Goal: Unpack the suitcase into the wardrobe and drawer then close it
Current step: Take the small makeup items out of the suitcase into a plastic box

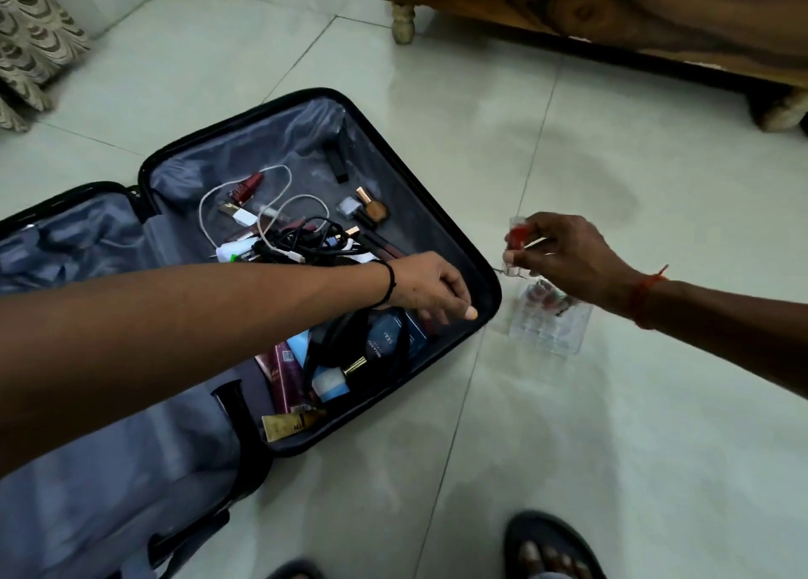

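The black suitcase (492,285) lies open on the tiled floor, its grey-lined right half holding cables (301,239), nail polish bottles (371,206), tubes (284,377) and a blue box (393,338). My left hand (430,287) reaches across it to the right rim. Its fingers curl down over the items, just above something small and dark red; whether they grip it is hidden. Right of the case, my right hand (568,254) pinches a small clear bottle with a red cap (518,235) over a clear plastic box (551,324) of small bottles on the floor.
A wooden piece of furniture (612,5) on short legs stands at the back right. A patterned curtain (30,31) hangs at the far left. My sandalled foot (551,548) is at the bottom edge. The suitcase's left half (87,469) shows only grey lining.
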